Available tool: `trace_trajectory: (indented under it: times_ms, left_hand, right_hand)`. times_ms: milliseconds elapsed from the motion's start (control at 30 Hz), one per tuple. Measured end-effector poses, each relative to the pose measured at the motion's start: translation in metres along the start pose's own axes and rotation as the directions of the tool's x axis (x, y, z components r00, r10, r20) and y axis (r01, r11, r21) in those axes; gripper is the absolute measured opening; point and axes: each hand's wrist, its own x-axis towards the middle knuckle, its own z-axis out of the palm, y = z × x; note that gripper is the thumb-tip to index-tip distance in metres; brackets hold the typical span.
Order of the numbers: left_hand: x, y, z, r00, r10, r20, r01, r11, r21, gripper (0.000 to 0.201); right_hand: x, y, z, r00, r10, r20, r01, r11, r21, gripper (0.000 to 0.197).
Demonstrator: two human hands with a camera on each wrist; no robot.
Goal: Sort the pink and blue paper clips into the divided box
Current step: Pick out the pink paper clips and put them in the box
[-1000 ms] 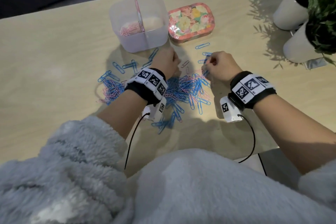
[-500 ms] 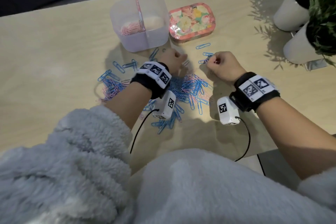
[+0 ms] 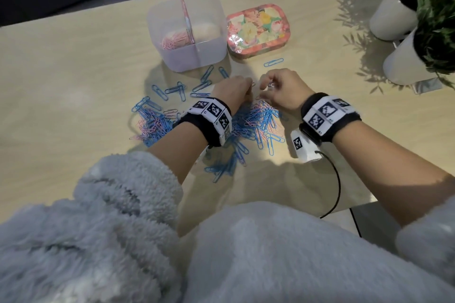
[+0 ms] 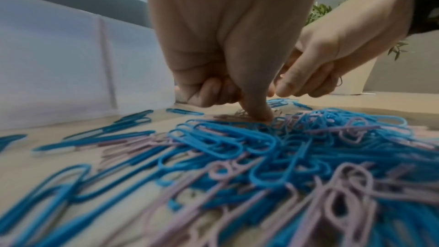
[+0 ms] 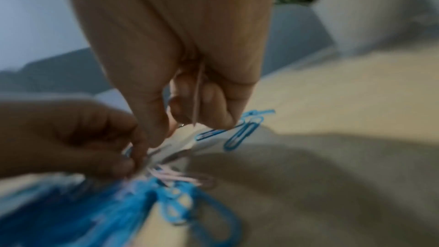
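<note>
The table [image 3: 73, 76] carried the divided box [image 3: 197, 56], pink clips [image 3: 175, 40] in its left half only. The clip pile [image 3: 258, 120] lay in front of it. The left hand [image 3: 234, 92] was curled, its thumb [image 4: 257, 108] pressing the pile, shown only by the left wrist view. The right hand [image 3: 283, 91] clutched a pink clip [image 5: 197, 99], seen only by its wrist view.

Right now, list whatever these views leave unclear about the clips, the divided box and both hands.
- Head view: the left hand hides its own fingertips.
- Head view: the divided box, frosted; pink clips show in its left half, the right half's contents are unclear.
- Right wrist view: motion blur; the right hand holds a thin pale strip, probably a pink clip.
- Left wrist view: the near pile is too blurred to count.
</note>
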Motion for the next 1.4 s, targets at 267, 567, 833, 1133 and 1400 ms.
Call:
trace_trajectory:
  times_ms: [267,567,833,1133,1400]
  left_hand:
    - [-0.005,-0.022,-0.017,0.975,-0.216,-0.049,0.176,0.889,-0.422,0.031]
    - [0.004,-0.015,-0.029,0.932,-0.322,0.168,0.269,0.299,-0.916,0.024]
    - [0.011,-0.009,-0.014,0.944,-0.318,0.084,0.286,0.669,-0.686,0.02]
    - [0.013,-0.001,-0.004,0.969,-0.226,-0.104,0.197,0.951,-0.239,0.018]
    - [-0.002,-0.005,-0.019,0.968,-0.189,-0.162,0.144,0.956,-0.256,0.02]
  right_hand:
    - [0.008,-0.001,-0.003,0.98,-0.058,0.189,0.132,0.904,-0.407,0.015]
    - [0.0,0.022,-0.028,0.981,0.181,-0.077,-0.135,0.904,0.405,0.027]
    - [0.003,0.034,-0.027,0.976,0.155,-0.151,-0.098,0.939,0.328,0.024]
    - [0.001,0.027,-0.022,0.997,0.035,-0.075,-0.042,0.995,-0.095,0.025]
    - [-0.005,0.03,-0.023,0.991,0.01,-0.131,-0.029,0.989,-0.148,0.018]
